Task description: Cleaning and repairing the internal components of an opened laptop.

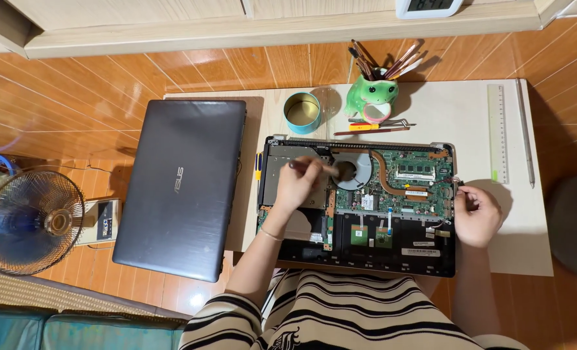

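An opened laptop base (424,256) lies on a low white table, its green circuit board (418,181) and round cooling fan (356,170) exposed. My left hand (296,188) holds a small brush (330,170) whose bristled tip rests on the fan. My right hand (478,215) grips the right edge of the laptop base, fingers curled against it.
A dark grey laptop lid (181,188) lies left of the base. Behind it stand a round teal tin (302,113), a green frog-shaped holder with brushes (373,94), a ruler (497,133) and a thin pen (526,133). A floor fan (29,220) stands at far left.
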